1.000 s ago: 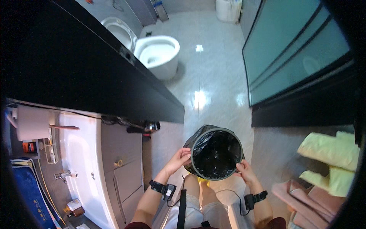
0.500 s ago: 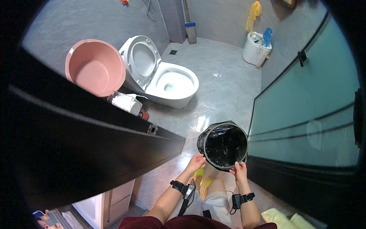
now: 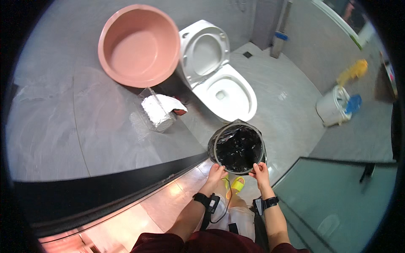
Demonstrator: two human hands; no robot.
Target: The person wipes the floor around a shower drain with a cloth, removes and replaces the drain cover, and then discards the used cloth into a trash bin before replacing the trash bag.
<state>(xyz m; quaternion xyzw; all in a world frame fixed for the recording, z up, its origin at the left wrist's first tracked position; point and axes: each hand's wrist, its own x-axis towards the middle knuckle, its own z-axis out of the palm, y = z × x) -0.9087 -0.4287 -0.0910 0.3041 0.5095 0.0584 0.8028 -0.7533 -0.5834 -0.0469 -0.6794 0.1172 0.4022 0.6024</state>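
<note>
Gripping the near rim of a black-lined bin (image 3: 237, 146), the left hand (image 3: 216, 173) and right hand (image 3: 260, 170) each keep a closed grip. Grey floor tiles (image 3: 287, 105) spread below, with a white toilet (image 3: 223, 90) beyond the bin and a pink basin (image 3: 139, 44) on the grey ledge (image 3: 63, 122).

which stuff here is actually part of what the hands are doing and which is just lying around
In hand:
- bin lined with a black bag, gripped at its near rim
- left hand on the rim
- right hand on the rim

Just about:
- pink basin hanging on the wall
- toilet, lid up
- tissue holder on the wall
- white bucket on the floor
</note>
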